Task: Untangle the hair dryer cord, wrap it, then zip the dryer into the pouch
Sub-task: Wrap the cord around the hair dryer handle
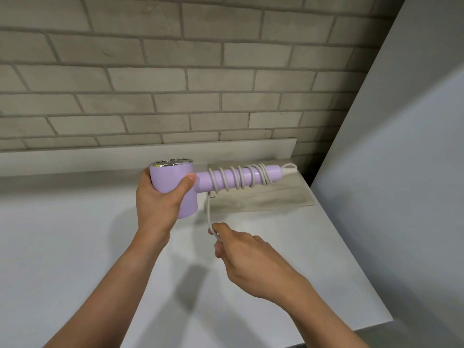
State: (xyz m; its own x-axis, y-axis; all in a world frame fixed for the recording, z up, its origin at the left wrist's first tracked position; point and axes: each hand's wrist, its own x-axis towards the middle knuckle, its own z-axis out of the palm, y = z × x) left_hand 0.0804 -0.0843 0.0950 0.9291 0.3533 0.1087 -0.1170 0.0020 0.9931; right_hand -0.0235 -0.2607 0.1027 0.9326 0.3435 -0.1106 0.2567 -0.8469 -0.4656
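Note:
My left hand (157, 204) grips the barrel of a lilac hair dryer (175, 184), held above the table with its handle pointing right. The white cord (238, 178) is coiled several times around the handle. One strand drops from the handle's base down into my right hand (241, 254), which is closed on the cord's free end below the dryer. The plug is hidden inside that hand. A flat grey-beige pouch (263, 199) lies on the table behind and under the handle.
The white table (75, 247) ends at a right edge near a grey wall panel (401, 146). A low white ledge (125, 156) and a brick wall stand behind.

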